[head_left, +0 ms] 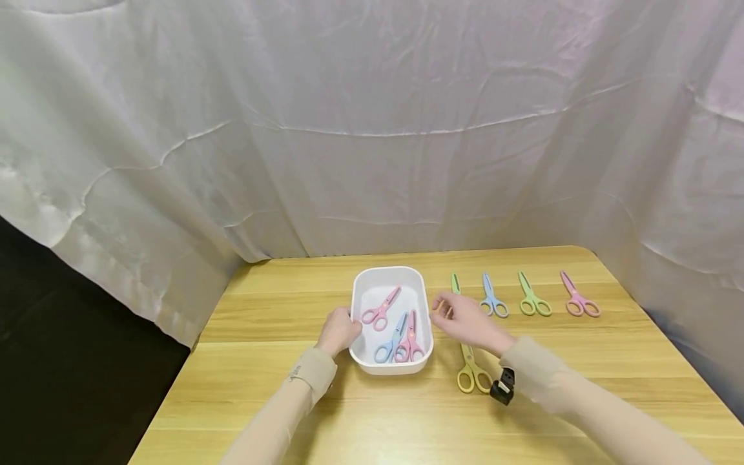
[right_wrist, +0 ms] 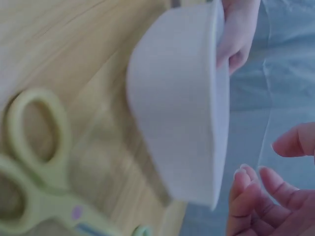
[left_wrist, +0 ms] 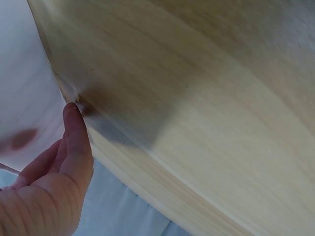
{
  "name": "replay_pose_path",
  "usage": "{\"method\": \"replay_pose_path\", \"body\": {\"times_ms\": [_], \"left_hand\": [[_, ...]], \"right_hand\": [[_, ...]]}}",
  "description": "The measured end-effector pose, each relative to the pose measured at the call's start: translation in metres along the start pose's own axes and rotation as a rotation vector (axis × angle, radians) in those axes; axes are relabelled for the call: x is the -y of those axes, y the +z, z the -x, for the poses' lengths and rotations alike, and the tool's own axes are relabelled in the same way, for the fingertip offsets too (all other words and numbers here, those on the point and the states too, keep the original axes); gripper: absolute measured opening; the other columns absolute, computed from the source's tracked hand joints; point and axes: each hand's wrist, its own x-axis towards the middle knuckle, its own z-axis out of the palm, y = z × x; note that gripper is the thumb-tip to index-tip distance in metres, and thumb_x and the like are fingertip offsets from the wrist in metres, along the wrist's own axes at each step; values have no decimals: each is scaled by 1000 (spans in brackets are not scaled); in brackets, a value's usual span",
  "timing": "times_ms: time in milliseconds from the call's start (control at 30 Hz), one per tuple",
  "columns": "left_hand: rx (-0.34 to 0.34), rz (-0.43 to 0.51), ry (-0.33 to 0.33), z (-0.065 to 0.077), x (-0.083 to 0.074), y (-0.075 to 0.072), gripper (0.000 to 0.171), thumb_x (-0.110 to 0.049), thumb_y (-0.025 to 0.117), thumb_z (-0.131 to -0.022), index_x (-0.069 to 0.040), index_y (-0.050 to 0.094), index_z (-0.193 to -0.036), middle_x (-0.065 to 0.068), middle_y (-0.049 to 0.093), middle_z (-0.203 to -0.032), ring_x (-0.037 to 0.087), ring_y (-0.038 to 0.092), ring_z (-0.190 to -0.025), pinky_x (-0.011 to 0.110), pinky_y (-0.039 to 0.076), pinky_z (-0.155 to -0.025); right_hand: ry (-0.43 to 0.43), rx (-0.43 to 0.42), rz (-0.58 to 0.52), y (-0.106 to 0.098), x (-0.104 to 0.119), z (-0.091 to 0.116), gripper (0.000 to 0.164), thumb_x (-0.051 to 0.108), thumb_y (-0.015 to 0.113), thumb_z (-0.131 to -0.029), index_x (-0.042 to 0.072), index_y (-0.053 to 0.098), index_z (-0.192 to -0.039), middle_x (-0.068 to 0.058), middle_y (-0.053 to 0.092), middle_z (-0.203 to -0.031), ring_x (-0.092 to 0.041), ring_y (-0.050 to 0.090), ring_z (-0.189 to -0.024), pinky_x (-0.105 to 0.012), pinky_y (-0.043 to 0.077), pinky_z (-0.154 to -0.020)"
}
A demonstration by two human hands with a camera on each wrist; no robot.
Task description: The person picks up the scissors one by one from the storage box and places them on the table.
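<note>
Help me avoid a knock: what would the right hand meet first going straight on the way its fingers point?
Most likely the white tray, at its right-side rim. The right hand seems slightly above rim level, so it might pass over instead; depth is unclear.

White box [right_wrist: 172,103], hands [right_wrist: 278,209] by its rim, yellow scissors [right_wrist: 53,199], tabletop [right_wrist: 88,44]
</note>
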Motion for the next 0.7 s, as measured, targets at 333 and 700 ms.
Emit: {"method": "replay_pose_path", "body": {"times_ms": [333,700], "left_hand": [[-27,-43,21,-1,1,1,28,-3,59,-84,5,71,-107,19,74,-97,22,68,-81,32,65,-70],[-23,-29,27,-2,2,2,29,-3,59,-84,4,71,-108,20,74,-100,23,68,-82,33,65,-71]], "right_hand": [[-186,71,-66,22,33,-14,17,11,64,-90,7,61,-107,-2,65,-86,-9,59,-76,-19,55,-63],[-308,212,231,52,36,-19,29,13,67,-88,4,62,-115,-10,64,-93,-9,52,-72,-21,49,-64]]}}
